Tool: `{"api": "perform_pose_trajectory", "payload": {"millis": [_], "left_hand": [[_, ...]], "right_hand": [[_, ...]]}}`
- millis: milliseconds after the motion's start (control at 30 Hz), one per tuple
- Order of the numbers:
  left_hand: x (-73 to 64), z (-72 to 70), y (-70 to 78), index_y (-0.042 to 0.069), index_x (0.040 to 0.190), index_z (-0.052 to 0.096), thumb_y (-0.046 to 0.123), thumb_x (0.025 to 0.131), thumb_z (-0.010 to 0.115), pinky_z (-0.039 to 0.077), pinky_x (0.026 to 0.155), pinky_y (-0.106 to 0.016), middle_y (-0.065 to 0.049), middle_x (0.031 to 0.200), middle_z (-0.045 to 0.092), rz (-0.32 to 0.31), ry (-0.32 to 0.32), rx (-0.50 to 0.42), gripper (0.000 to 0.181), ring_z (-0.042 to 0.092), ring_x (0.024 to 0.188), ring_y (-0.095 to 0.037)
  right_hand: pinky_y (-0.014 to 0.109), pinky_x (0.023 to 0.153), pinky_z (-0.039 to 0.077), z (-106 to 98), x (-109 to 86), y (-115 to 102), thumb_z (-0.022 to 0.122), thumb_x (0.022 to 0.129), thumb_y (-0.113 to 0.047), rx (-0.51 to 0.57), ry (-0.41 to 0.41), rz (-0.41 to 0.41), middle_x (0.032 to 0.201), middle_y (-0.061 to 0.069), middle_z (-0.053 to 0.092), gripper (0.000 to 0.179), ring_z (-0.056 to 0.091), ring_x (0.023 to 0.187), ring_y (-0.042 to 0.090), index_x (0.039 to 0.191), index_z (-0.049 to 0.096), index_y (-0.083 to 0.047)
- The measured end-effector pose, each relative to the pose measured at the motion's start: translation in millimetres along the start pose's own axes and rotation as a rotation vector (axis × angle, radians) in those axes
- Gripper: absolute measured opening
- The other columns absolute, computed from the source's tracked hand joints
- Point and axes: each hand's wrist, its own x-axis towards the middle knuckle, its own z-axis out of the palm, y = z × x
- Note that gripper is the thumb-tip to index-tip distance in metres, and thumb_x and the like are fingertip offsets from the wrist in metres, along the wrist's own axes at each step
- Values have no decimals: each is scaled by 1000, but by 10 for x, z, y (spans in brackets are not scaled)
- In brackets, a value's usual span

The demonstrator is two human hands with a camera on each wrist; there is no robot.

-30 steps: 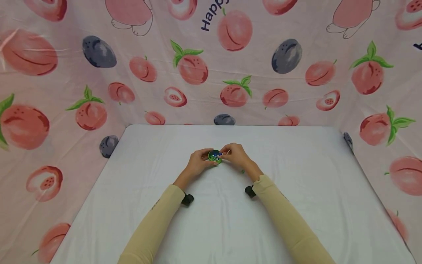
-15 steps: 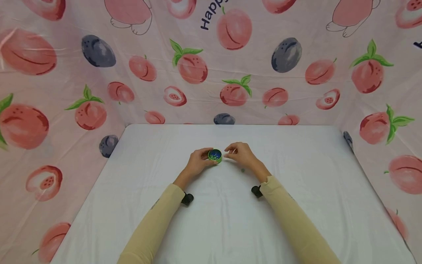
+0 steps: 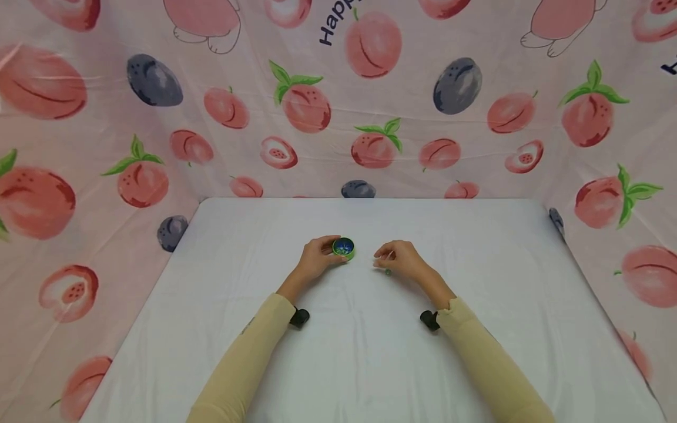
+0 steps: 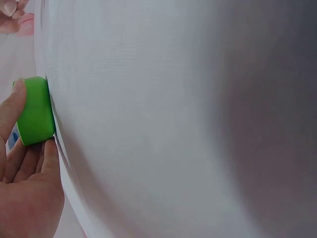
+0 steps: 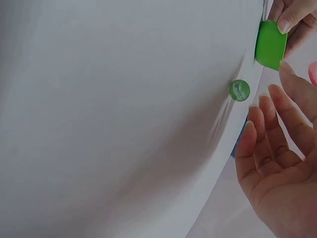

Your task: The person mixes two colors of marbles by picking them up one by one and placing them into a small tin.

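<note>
A small round green bowl with a blue inside sits on the white table; shiny small pieces show in it in the head view. My left hand holds it, thumb on the near side and fingers around the far side. To the right of the bowl, a green glass marble with a pale swirl lies on the table. My right hand hovers right by this marble, fingers loosely bent and spread from the thumb, holding nothing. In the right wrist view the fingertips are just beside the marble.
The white cloth-covered table spreads out around both hands. Pink fabric printed with peaches hangs at the back and both sides. Black wrist cameras are strapped below each hand.
My right hand has withdrawn from over the bowl, where it pinched something small and blue, and moved right and down to the marble. My left hand stays on the bowl.
</note>
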Motion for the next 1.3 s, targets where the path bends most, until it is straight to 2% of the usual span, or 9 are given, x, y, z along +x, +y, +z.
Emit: {"api": "perform_pose_trajectory", "payload": {"millis": [167,500,933,1300], "left_hand": [[6,-6,1,-6,146,57,0,90,83,51,115,-42,-28,148,58,-15,-2,-13,62,59,138,-38],[10,-3,-19,-8,146,57,-1,89,83,51,114,-41,-29,146,59,5,0,5,63,59,137,-38],[-4,4,-17,-7,146,57,-1,89,83,51,115,-42,-28,146,59,3,4,-8,63,59,138,-37],[-20,5,1,-6,147,57,0,90,82,51,115,-43,-27,147,59,-16,8,-9,62,59,138,-37]], "right_hand": [[27,75,53,-21,-91,70,84,91,-9,-14,-10,-12,93,11,73,20,62,83,19,106,79,4],[30,78,54,-64,-210,192,84,89,-6,-29,-44,-14,95,12,74,18,64,86,21,103,79,4],[26,72,49,-8,-211,214,80,91,-4,-35,-33,8,90,9,72,10,58,80,15,98,79,3],[26,71,50,-62,-148,171,77,93,-3,-9,7,-26,89,10,72,9,59,79,17,99,79,4]]}}
